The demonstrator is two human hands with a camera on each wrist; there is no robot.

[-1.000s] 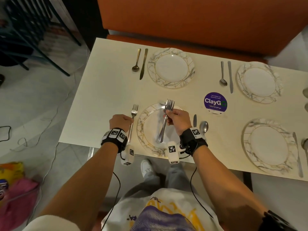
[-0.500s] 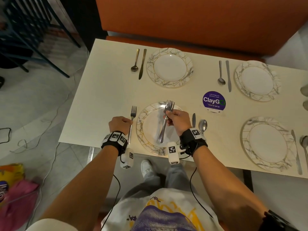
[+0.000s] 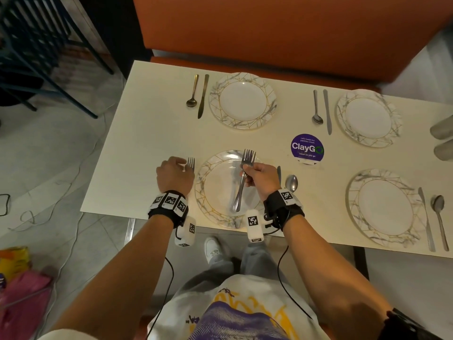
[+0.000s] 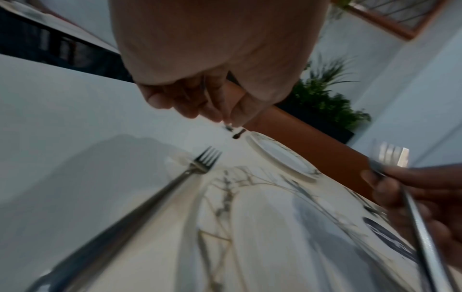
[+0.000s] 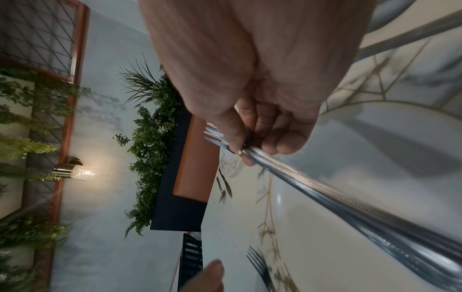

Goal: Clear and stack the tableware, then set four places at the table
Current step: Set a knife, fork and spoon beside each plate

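Note:
My right hand (image 3: 247, 174) grips a bundle of forks (image 3: 241, 190) by their necks, tines pointing away, above the near-left marble-rimmed plate (image 3: 208, 192). The right wrist view shows my thumb and fingers (image 5: 287, 142) wrapped round the fork handles (image 5: 337, 197). A single fork (image 3: 190, 163) lies on the table just left of that plate. My left hand (image 3: 180, 168) hovers over it with loosely curled fingers. In the left wrist view this fork (image 4: 155, 195) lies flat and apart from my fingers (image 4: 190, 102).
A knife (image 3: 279, 173) and spoon (image 3: 291, 183) lie right of the near-left plate. Three more plates (image 3: 242, 100) (image 3: 367, 117) (image 3: 386, 207) each have a knife and spoon beside them. A purple ClayGo sign (image 3: 307, 148) stands mid-table, two glasses (image 3: 443, 128) at the right edge.
My left hand has shifted slightly forward along the fork lying beside the plate. My right hand keeps the forks over the plate in almost the same place.

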